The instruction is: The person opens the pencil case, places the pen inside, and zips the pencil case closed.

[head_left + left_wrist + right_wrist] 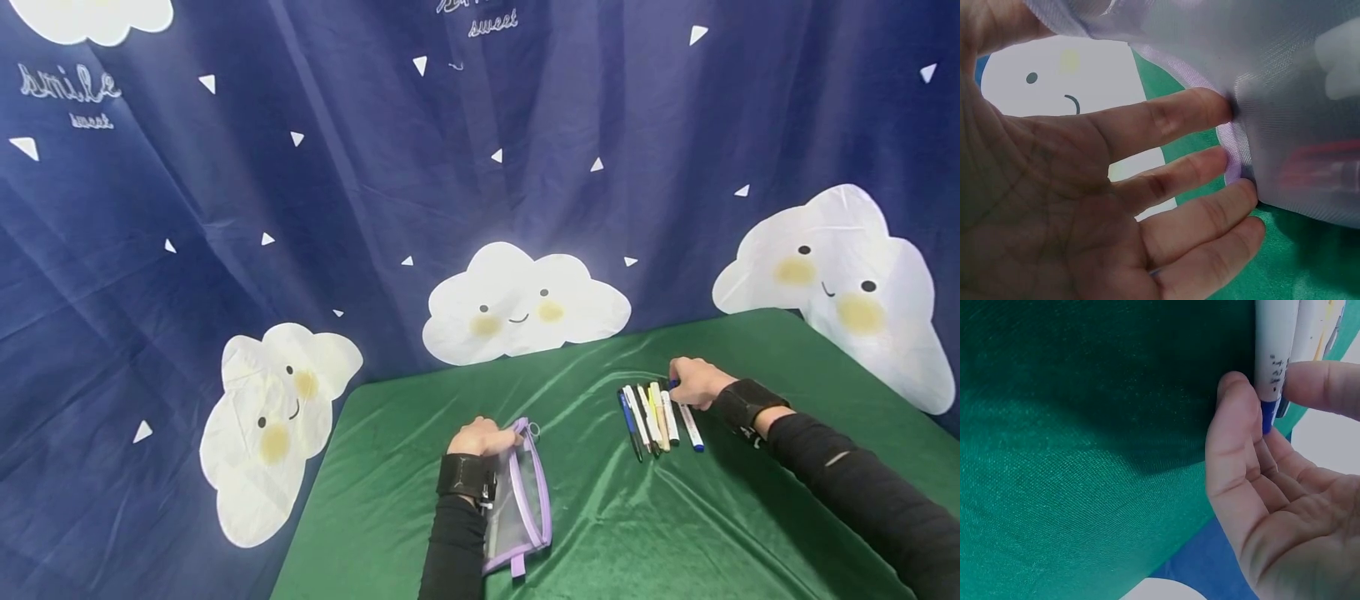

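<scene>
Blue-ended white marker (pixel 690 427): found pinched by right hand (pixel 699 383) at right of pens (pixel 637 417). Mesh pouch (pixel 507 515): held in left hand (pixel 476 437), fingers (pixel 1166 119) extended. Noted bare green cloth (pixel 588 492) between.

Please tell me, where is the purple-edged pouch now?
In the head view, the pouch is below centre, held by the left hand, left of the pens.

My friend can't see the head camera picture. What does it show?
A person's left hand holds a purple-edged mesh pouch over green cloth; the right hand grips a white marker beside other pens. Behind are smiling clouds on blue fabric.
</scene>
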`<state>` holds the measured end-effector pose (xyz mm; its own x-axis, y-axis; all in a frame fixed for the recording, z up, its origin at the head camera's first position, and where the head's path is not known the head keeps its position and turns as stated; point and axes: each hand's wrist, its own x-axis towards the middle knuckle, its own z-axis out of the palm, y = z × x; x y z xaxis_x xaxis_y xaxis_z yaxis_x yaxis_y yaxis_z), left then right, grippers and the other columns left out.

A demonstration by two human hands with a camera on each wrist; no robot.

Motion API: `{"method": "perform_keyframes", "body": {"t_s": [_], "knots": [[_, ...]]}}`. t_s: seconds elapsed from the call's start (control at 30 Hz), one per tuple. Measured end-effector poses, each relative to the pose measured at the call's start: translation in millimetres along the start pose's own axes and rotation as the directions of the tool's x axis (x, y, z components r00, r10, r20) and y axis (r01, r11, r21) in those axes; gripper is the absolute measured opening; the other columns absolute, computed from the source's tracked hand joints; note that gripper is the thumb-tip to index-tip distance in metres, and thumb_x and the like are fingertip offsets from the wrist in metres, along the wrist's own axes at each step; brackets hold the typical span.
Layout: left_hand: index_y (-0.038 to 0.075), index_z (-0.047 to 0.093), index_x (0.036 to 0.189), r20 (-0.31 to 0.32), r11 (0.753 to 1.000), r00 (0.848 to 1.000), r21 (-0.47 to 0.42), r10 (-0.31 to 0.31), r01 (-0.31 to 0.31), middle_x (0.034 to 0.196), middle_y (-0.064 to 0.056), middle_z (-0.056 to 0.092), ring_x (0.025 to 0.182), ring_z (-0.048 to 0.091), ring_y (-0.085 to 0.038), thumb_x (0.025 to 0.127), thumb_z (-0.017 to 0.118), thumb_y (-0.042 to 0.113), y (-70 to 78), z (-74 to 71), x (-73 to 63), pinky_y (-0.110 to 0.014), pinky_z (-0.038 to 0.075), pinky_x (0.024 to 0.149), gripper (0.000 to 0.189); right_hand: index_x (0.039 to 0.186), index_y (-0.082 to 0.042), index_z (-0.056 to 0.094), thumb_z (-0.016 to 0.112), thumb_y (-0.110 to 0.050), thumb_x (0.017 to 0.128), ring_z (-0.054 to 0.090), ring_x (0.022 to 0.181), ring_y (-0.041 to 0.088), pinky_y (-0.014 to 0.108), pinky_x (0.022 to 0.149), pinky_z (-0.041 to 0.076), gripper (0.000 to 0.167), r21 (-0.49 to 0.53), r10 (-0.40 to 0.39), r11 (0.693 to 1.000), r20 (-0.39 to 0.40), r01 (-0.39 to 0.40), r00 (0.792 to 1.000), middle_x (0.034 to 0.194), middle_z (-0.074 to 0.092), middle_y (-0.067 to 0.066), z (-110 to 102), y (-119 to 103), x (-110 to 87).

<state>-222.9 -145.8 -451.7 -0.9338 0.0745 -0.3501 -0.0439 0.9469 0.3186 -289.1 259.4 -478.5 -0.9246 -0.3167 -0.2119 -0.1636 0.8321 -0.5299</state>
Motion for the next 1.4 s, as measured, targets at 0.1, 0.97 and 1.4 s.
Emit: {"method": "perform_keyframes", "body": {"t_s": [0.1,0.97,1.4], "knots": [[-0.004,0.065,0.128,-0.003,1.0,1.0,0.006,0.0,0.0,0.138,-0.025,0.056,0.124,0.057,-0.049,0.082,0.063,0.053,0.1,-0.4,-0.2,-0.059,0.048,0.103,0.073,0.123,0.014,0.049,0.056,-0.008,0.088,0.053,0.054,0.013,0.024,0.047,0.048,0.041,0.002,0.006,1.0,-0.009,-0.006,1.0,0.07,0.052,0.004,-1,0,1.9],[-0.003,0.063,0.131,0.002,1.0,1.0,0.001,-0.003,0.003,0.141,-0.025,0.055,0.127,0.055,-0.049,0.082,0.063,0.053,1.9,-1.2,-2.6,-0.059,0.047,0.106,0.074,0.135,0.014,0.041,0.05,-0.009,0.09,0.061,0.063,0.019,0.03,0.053,0.052,0.051,0.021,-0.039,0.999,-0.155,0.043,0.987,0.101,0.061,0.028,-24,-23,1.7],[-0.004,0.063,0.13,0.002,1.0,1.0,0.002,0.001,-0.001,0.139,-0.025,0.055,0.125,0.055,-0.049,0.083,0.063,0.052,1.4,0.1,-2.6,-0.06,0.047,0.105,0.074,0.129,0.013,0.047,0.051,-0.008,0.088,0.053,0.059,0.018,0.03,0.054,0.043,0.046,0.033,-0.099,0.993,-0.266,0.112,0.959,0.077,0.056,0.01,-26,-47,2.8]]}}
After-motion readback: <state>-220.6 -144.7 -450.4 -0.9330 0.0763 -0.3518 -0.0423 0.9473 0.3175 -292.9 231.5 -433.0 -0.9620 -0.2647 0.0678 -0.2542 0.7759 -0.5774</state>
